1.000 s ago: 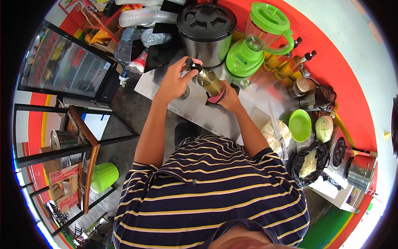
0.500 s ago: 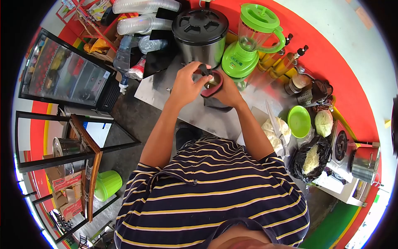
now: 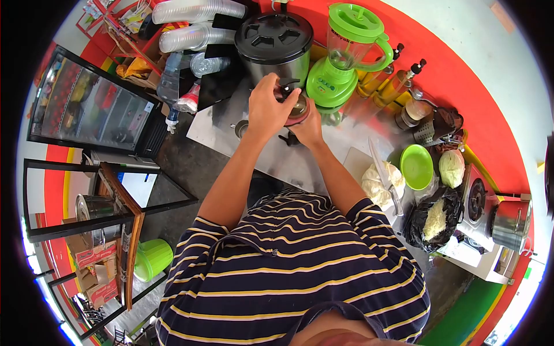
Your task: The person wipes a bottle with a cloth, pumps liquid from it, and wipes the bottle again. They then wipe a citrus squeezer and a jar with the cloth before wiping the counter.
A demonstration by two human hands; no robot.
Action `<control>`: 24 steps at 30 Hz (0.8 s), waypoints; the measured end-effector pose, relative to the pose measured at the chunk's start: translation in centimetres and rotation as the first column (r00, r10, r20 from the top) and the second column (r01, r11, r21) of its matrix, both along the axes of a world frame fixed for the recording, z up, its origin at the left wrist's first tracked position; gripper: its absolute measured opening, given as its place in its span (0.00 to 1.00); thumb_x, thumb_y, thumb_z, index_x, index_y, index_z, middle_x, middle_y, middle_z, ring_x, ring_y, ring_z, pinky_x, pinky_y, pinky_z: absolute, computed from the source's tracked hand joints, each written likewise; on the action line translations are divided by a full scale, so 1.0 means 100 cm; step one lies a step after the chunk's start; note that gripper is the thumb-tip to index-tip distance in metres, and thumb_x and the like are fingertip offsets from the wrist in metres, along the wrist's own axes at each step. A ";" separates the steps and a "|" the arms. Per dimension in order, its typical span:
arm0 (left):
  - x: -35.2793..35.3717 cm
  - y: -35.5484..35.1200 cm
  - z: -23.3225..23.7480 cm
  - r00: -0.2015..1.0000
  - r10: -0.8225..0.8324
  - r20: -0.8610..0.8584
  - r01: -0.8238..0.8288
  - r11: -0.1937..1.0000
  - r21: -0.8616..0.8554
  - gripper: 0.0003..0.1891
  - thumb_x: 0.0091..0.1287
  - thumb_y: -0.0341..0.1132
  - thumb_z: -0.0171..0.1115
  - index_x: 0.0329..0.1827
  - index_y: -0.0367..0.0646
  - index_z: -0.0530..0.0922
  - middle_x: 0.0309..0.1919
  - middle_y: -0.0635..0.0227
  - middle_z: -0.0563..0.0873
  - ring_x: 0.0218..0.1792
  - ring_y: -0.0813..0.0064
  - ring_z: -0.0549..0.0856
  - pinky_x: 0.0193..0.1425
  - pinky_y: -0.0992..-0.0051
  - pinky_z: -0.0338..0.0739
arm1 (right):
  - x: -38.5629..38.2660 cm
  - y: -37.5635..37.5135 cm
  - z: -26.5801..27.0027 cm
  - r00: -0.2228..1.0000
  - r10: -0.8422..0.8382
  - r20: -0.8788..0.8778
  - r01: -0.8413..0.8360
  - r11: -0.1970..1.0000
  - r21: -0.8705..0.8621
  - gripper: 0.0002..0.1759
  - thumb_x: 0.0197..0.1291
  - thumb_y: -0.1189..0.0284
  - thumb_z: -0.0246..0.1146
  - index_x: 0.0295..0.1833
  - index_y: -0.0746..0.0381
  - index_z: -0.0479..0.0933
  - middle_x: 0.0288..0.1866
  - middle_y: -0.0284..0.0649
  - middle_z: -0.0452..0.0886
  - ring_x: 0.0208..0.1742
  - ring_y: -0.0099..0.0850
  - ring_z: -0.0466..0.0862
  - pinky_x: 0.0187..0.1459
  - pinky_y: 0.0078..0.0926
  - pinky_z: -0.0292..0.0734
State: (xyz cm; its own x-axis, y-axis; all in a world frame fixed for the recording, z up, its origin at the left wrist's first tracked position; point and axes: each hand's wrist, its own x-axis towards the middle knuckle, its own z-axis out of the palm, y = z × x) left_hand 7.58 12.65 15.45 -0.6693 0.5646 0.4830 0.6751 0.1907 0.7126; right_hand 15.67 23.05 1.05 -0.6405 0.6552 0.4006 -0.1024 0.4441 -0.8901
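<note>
My left hand [image 3: 266,109] is closed around a black piece [image 3: 287,86] whose kind I cannot make out. It is held at the opening of a small round container with a dark red rim [image 3: 298,119]. My right hand [image 3: 310,128] wraps around that container from the right; what is inside is too small to tell. Beneath the hands a black part [image 3: 289,139] shows above the metal tabletop [image 3: 265,157]. To the left of my left wrist sits a small metal cup [image 3: 242,128]. Fingers of both hands are partly hidden.
Behind my hands stand a steel pot with a black lid [image 3: 274,37] and a green blender [image 3: 332,83]. To the right lie a knife [image 3: 385,173], a green bowl [image 3: 416,167], a cabbage [image 3: 450,168] and a black bag of shreds [image 3: 434,222]. Oil bottles [image 3: 398,83] line the wall.
Both hands have shifted slightly; the container has turned, with its rim now lower and partly covered by my left thumb. The small metal cup and the black part below have come into view.
</note>
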 end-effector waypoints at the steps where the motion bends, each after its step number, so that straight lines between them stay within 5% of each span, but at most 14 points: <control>1: 0.000 -0.002 0.000 1.000 0.004 0.031 -0.005 1.000 0.028 0.20 0.62 0.38 0.81 0.38 0.36 0.75 0.33 0.57 0.85 0.33 0.58 0.88 0.41 0.65 0.83 | 0.001 0.000 -0.010 0.996 0.009 0.093 -0.003 0.998 -0.065 0.40 0.43 0.68 0.86 0.60 0.63 0.74 0.53 0.50 0.86 0.54 0.50 0.88 0.56 0.41 0.83; 7: -0.008 -0.020 -0.024 0.994 -0.010 0.112 -0.008 0.988 0.155 0.18 0.62 0.36 0.81 0.39 0.35 0.78 0.34 0.57 0.88 0.34 0.66 0.88 0.43 0.67 0.82 | 0.023 0.021 -0.041 0.968 0.130 0.214 -0.124 0.991 -0.041 0.39 0.42 0.69 0.84 0.61 0.61 0.74 0.54 0.48 0.87 0.56 0.54 0.86 0.59 0.46 0.81; 11: -0.016 -0.034 -0.023 0.988 -0.103 0.117 0.089 0.988 0.125 0.17 0.63 0.35 0.81 0.41 0.33 0.81 0.36 0.59 0.89 0.37 0.66 0.89 0.44 0.68 0.81 | 0.026 0.047 -0.031 0.824 0.343 0.451 -0.325 0.938 -0.121 0.44 0.42 0.67 0.85 0.66 0.61 0.73 0.57 0.49 0.87 0.58 0.49 0.86 0.63 0.40 0.79; 14: -0.016 -0.039 -0.012 0.961 -0.219 0.169 0.195 0.970 0.148 0.14 0.65 0.31 0.79 0.47 0.32 0.85 0.40 0.59 0.90 0.39 0.67 0.89 0.46 0.68 0.82 | 0.019 0.054 -0.004 0.706 0.633 0.317 -0.562 0.774 -0.293 0.51 0.41 0.65 0.88 0.72 0.60 0.72 0.58 0.38 0.86 0.58 0.31 0.83 0.64 0.33 0.77; 16: -0.018 -0.045 -0.006 0.870 -0.357 0.341 0.338 0.934 0.116 0.14 0.69 0.26 0.74 0.56 0.33 0.85 0.50 0.63 0.90 0.54 0.76 0.88 0.68 0.68 0.81 | 0.011 0.056 0.030 0.648 0.706 0.288 -0.632 0.708 -0.314 0.50 0.41 0.66 0.88 0.72 0.60 0.72 0.60 0.38 0.85 0.59 0.30 0.83 0.65 0.32 0.77; 19: -0.022 -0.052 0.002 0.740 -0.474 0.478 0.482 0.868 0.116 0.13 0.71 0.22 0.69 0.57 0.34 0.86 0.49 0.63 0.90 0.47 0.74 0.89 0.54 0.67 0.86 | 0.006 0.055 0.062 0.541 0.807 0.238 -0.729 0.591 -0.345 0.51 0.43 0.69 0.88 0.75 0.61 0.72 0.65 0.36 0.83 0.63 0.28 0.81 0.68 0.31 0.75; 24: -0.023 -0.059 0.001 0.719 -0.523 0.458 0.524 0.841 0.137 0.13 0.73 0.23 0.68 0.59 0.35 0.85 0.51 0.65 0.90 0.50 0.77 0.87 0.59 0.71 0.84 | 0.008 0.045 0.038 0.542 0.840 -0.008 -0.749 0.479 -0.457 0.55 0.45 0.73 0.86 0.80 0.61 0.68 0.69 0.37 0.82 0.68 0.27 0.80 0.74 0.32 0.73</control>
